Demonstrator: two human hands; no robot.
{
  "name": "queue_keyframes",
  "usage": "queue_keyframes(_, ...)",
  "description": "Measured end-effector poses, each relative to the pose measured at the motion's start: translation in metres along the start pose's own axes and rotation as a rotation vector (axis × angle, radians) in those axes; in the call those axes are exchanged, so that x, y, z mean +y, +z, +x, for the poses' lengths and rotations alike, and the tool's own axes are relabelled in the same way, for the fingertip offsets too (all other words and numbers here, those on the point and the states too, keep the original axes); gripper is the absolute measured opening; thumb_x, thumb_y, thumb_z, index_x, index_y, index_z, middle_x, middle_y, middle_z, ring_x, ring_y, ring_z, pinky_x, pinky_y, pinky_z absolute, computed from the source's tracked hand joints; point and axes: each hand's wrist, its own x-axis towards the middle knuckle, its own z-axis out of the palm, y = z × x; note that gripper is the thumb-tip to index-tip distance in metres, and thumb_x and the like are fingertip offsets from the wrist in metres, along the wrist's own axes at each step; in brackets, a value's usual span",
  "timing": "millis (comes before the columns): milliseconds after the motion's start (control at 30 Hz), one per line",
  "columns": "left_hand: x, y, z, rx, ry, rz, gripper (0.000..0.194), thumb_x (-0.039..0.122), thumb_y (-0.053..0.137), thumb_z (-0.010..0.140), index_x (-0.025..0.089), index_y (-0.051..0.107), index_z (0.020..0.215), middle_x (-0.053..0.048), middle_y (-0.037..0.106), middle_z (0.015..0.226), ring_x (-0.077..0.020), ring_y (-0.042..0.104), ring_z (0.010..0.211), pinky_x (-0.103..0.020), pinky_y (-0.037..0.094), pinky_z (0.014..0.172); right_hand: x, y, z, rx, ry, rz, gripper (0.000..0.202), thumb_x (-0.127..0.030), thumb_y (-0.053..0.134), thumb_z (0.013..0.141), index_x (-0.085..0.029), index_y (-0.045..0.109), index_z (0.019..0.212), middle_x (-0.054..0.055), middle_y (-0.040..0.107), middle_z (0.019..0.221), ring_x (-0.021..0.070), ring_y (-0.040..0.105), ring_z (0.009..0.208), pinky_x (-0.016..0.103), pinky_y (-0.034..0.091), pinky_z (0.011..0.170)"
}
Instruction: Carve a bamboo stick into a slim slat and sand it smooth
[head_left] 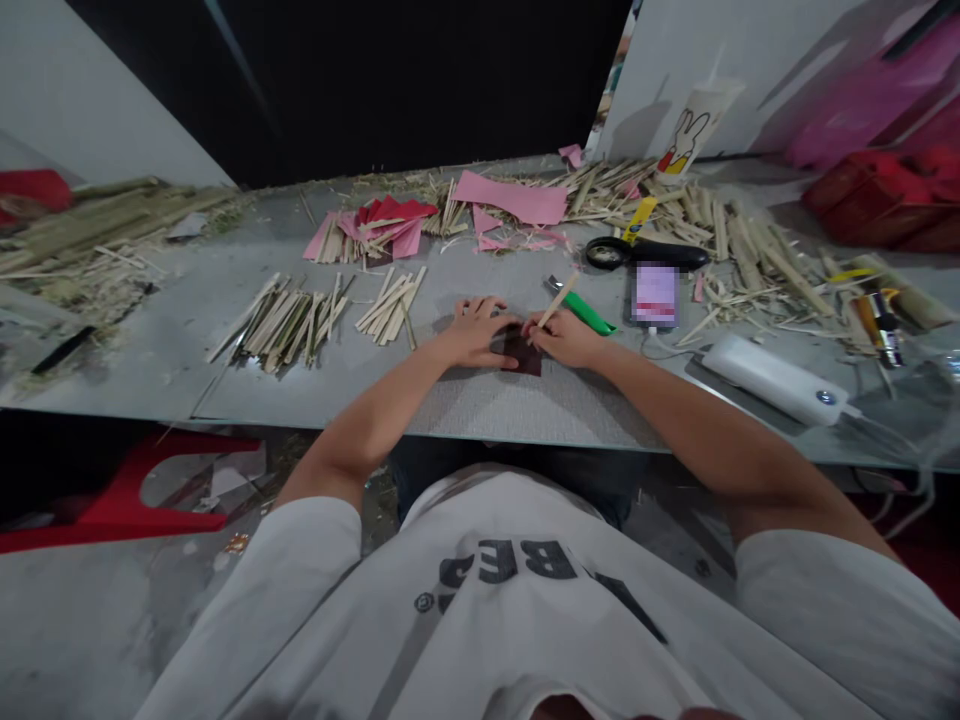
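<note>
Centre of frame: left hand (477, 336) lies palm down with fingers spread, thumb at a small dark red sheet (529, 363) on the grey tabletop (180, 345); it grips nothing visible. Right hand (567, 339), just right of centre, is closed, fingertips pinching a thin pale wooden strip (559, 299), which slants up and right above the sheet's right side. Whether the strip's lower end touches the sheet: cannot tell. Green-handled utility knife (590, 313) lies just beyond the right hand; phone (654, 292) to its right. Left of centre: two groups of cut strips, the larger pile (289, 322) and the smaller pile (391, 304). Pink paper (517, 199) lies at upper centre; white power bank (776, 380) at right.
</note>
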Motion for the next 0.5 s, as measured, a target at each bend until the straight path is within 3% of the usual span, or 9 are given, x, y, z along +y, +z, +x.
queue_keyframes(200, -0.002, 0.001, 0.001, -0.009, -0.015, -0.04, 0.094, 0.088, 0.074, 0.085, 0.036, 0.064, 0.163, -0.019, 0.046, 0.177, -0.0488, 0.037, 0.166, -0.068, 0.031, 0.131, -0.001, -0.003, 0.002, 0.044, 0.05, -0.123, 0.012, -0.027, 0.064, 0.099, -0.024, 0.074, 0.093, 0.01, 0.081, 0.093, 0.0279, 0.074, 0.088, 0.041, 0.056, 0.091)
queue_keyframes(367, -0.003, 0.003, 0.001, -0.001, -0.036, -0.038, 0.096, 0.092, 0.071, 0.083, 0.041, 0.062, 0.164, -0.016, 0.047, 0.176, -0.0462, 0.038, 0.165, -0.068, 0.031, 0.131, 0.005, -0.009, 0.007, 0.074, 0.098, -0.217, 0.017, -0.024, 0.065, 0.1, -0.02, 0.081, 0.096, 0.014, 0.084, 0.097, 0.0311, 0.078, 0.096, 0.043, 0.059, 0.095)
queue_keyframes(500, -0.002, -0.001, 0.0, -0.045, -0.039, -0.046, 0.1, 0.095, 0.065, 0.086, 0.039, 0.059, 0.168, -0.019, 0.044, 0.177, -0.0495, 0.036, 0.165, -0.072, 0.032, 0.129, 0.011, -0.013, 0.008, 0.062, 0.085, -0.292, 0.018, -0.029, 0.067, 0.103, -0.021, 0.084, 0.1, 0.013, 0.085, 0.101, 0.034, 0.078, 0.104, 0.045, 0.059, 0.102)
